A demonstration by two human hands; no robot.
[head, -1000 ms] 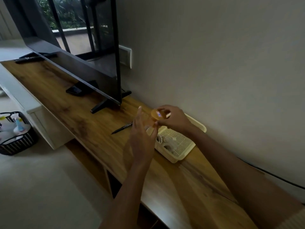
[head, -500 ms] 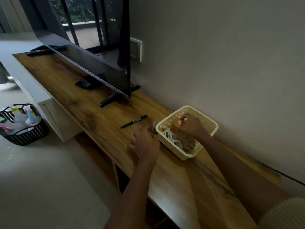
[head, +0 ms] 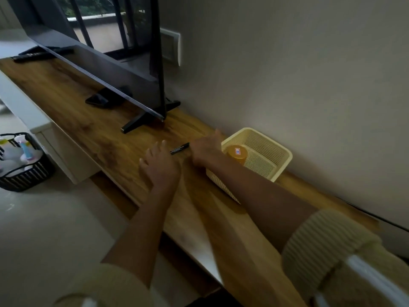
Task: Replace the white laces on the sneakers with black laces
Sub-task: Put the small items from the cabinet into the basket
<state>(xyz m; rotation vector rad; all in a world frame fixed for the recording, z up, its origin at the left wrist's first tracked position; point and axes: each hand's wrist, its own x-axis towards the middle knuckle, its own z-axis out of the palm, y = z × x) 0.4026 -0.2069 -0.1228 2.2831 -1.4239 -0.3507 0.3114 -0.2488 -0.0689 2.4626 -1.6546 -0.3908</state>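
Your left hand [head: 160, 167] hovers open and empty over the wooden top [head: 93, 129]; your right hand [head: 205, 150] lies knuckles-up between the pen [head: 179, 148] and the cream basket [head: 284, 152], its fingers hidden, so what it grips cannot be told. That basket shows only an orange jar [head: 236, 154], and the black floor basket [head: 28, 176] holds bottles. No sneakers or black laces are in view, so you seem to be hunting for supplies, and next you must find them.

Bare shelf [head: 99, 134] between television foot [head: 141, 121] and basket [head: 265, 138]; pen [head: 179, 148] seemingly lies there.
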